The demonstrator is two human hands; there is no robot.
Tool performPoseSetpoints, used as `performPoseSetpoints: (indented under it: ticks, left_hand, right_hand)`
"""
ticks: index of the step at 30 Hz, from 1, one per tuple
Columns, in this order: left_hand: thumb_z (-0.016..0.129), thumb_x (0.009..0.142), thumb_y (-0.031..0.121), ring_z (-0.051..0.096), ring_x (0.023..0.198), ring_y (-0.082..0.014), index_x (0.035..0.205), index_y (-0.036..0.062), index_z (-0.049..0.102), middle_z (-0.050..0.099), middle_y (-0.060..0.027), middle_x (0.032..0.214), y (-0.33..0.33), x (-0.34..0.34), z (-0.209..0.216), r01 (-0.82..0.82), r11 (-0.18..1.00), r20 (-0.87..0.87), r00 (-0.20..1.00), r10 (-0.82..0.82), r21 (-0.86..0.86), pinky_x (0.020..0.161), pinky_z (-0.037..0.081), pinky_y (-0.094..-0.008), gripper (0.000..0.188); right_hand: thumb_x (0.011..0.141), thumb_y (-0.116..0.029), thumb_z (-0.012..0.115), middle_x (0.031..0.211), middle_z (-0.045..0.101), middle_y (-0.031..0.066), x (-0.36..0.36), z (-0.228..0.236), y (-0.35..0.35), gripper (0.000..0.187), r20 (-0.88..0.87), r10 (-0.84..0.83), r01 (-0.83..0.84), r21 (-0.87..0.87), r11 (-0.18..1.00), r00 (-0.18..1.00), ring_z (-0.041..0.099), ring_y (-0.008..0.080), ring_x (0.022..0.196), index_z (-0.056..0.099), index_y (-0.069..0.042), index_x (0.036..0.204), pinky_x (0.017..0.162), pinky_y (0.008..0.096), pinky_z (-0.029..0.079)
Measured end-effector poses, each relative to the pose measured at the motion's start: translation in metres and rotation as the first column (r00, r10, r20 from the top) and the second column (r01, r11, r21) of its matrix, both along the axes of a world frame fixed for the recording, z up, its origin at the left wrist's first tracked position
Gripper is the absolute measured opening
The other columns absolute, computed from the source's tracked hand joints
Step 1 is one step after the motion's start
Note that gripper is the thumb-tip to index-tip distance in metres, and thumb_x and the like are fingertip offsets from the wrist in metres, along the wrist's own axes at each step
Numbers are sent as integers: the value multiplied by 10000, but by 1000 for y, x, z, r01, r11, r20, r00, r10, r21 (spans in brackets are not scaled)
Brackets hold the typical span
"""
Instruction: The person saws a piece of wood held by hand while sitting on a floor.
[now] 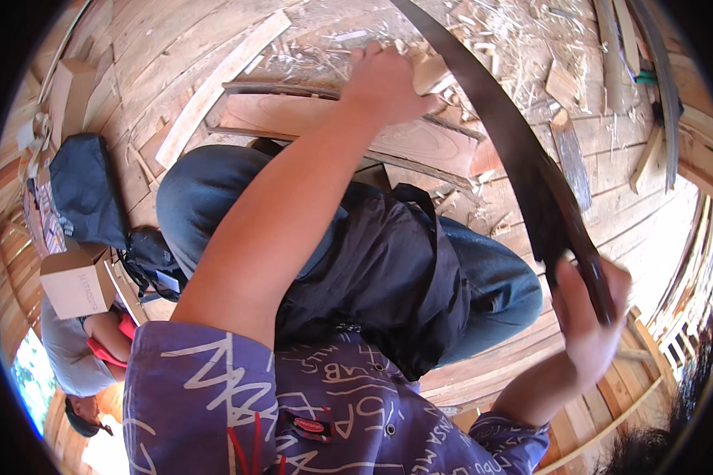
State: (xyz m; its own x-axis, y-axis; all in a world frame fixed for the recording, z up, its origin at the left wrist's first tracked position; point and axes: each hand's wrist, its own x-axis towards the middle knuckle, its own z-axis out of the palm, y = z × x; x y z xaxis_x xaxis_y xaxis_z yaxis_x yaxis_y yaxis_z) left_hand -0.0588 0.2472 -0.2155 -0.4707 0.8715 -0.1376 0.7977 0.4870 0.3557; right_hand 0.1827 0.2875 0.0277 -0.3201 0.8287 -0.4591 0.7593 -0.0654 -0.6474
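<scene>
A long, dark, curved machete point(503, 119) is raised at the right, its blade running up past the top edge. My right hand point(590, 317) is closed round its dark handle. At the top middle, my left hand point(384, 85) is closed on a pale piece of wood point(430, 74), with the thumb toward me and part of the piece hidden by the fingers. Beneath that hand lies a reddish wooden plank point(281, 115) with dark, rough edges, in front of my bent knees. Black cloth point(372, 273) covers my lap.
Shavings and chips point(523, 39) litter the plank floor beyond the blade. A pale board point(222, 87) lies at upper left, and a short stick point(570, 162) at right. A black bag point(87, 190) and a cardboard box point(75, 281) stand left, near another person point(79, 348).
</scene>
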Motion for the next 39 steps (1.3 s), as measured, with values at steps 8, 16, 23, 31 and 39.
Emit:
performPoseSetpoints:
  ticks: [8, 16, 23, 31, 39]
  left_hand:
    - [669, 706, 522, 478, 1096, -304, 962, 8, 696, 634, -159, 1002, 7, 4, 13, 27, 995, 50, 998, -22, -96, 933, 305, -442, 575]
    - [666, 704, 524, 519, 1044, -329, 994, 26, 685, 634, -155, 968, 4, -2, 5, 0, 998, 4, 1000, 0, -64, 946, 330, -466, 576]
    - [665, 695, 514, 525, 1045, -332, 985, 18, 687, 637, -154, 969, 5, -3, 5, 7, 996, -10, 1000, -8, -90, 932, 355, -468, 575]
    - [653, 690, 518, 533, 1030, -331, 988, 35, 696, 650, -148, 959, 4, -6, 3, 1, 994, -13, 1000, -3, -111, 930, 359, -461, 568]
    - [640, 680, 556, 562, 1007, -350, 1040, 87, 701, 667, -148, 957, 8, -23, -8, -23, 992, -42, 999, 17, -123, 909, 394, -486, 594]
  right_hand:
    - [784, -138, 734, 750, 549, 63, 40, 15, -6, 247, 110, 109, -120, 104, 987, 988, 484, 116, 666, 596, 26, 906, 572, 279, 371]
    - [777, -160, 710, 673, 522, 38, 56, 7, -6, 224, -5, 101, -100, 109, 989, 995, 446, 103, 610, 582, 23, 788, 560, 265, 326]
    - [753, -81, 731, 591, 473, 1, 28, -8, 11, 215, -34, 36, -38, -35, 999, 999, 390, 92, 522, 545, 0, 682, 493, 270, 296]
    - [786, -271, 668, 700, 513, 85, 108, 38, 10, 273, 142, 367, -387, 152, 909, 919, 439, 180, 559, 596, -8, 767, 544, 331, 301]
    - [705, -100, 747, 767, 541, 114, 25, 12, 17, 226, 107, 133, -143, 93, 985, 985, 484, 180, 661, 617, 62, 794, 599, 300, 366]
